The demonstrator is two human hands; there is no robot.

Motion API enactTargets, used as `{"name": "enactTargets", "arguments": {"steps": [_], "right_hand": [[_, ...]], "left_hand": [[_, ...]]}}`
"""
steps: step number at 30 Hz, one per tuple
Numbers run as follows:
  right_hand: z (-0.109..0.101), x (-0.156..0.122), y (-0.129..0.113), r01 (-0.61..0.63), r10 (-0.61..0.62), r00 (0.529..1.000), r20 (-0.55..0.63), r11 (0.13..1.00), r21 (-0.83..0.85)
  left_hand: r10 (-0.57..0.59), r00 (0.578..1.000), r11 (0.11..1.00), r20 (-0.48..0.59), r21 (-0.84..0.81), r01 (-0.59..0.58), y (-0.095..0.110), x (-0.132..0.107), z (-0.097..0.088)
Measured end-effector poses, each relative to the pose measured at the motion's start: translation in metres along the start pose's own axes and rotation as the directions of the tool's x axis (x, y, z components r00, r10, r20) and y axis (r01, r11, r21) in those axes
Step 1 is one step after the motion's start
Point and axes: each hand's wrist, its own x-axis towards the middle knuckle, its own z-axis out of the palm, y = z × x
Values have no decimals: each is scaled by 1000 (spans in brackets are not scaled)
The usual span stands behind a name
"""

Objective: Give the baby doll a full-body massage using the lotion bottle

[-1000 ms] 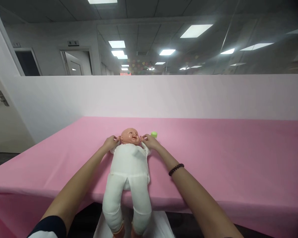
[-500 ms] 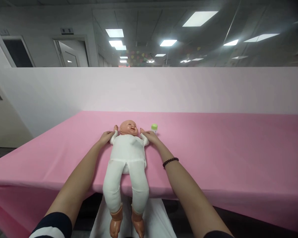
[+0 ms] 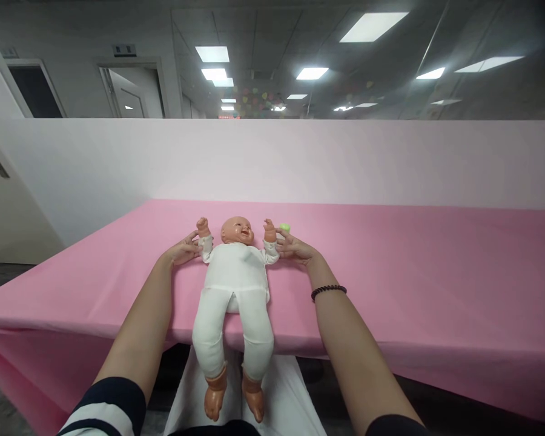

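A baby doll [image 3: 236, 278] in a white suit lies on its back on the pink table [image 3: 413, 272], head away from me, legs hanging over the near edge. Both of its small arms are raised beside its head. My left hand [image 3: 185, 248] rests at the doll's left sleeve with fingers spread, touching it. My right hand [image 3: 295, 247] lies at the other sleeve, fingers stretched and touching the cuff. A black bead bracelet [image 3: 329, 292] is on my right wrist.
A small green-capped object [image 3: 284, 227] stands on the table just beyond my right hand. A white partition wall [image 3: 345, 163] runs behind the table. A door [image 3: 0, 200] is at the far left. White cloth [image 3: 295, 399] lies on my lap under the doll's feet.
The doll's arms have come up from beside its head to stand raised. My hands slid from the doll's head down to its sleeves and the fingers spread. The camera tilted down slightly.
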Motion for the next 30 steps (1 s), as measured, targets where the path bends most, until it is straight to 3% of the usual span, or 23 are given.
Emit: {"name": "enactTargets", "arguments": {"steps": [4,9,13,21,26,30], "right_hand": [[-12,0,1,-23,36,979,199,997,-70],[-13,6,-5,-13,198,891,409,911,-413],[-2,10,-10,9,292,870,397,796,-605],[14,8,-17,66,318,857,405,713,-698],[6,7,-16,49,269,869,415,787,-614],[-3,4,-8,3,112,960,258,914,-407]], "left_hand": [[-26,995,996,101,83,17,-3,-4,-1],[-105,980,980,171,184,73,-1,-4,3],[-167,956,949,241,301,90,9,-6,14],[-212,936,915,281,393,89,17,-6,23],[-160,956,943,245,324,75,10,-7,15],[-86,984,979,155,197,55,6,-8,9]]}}
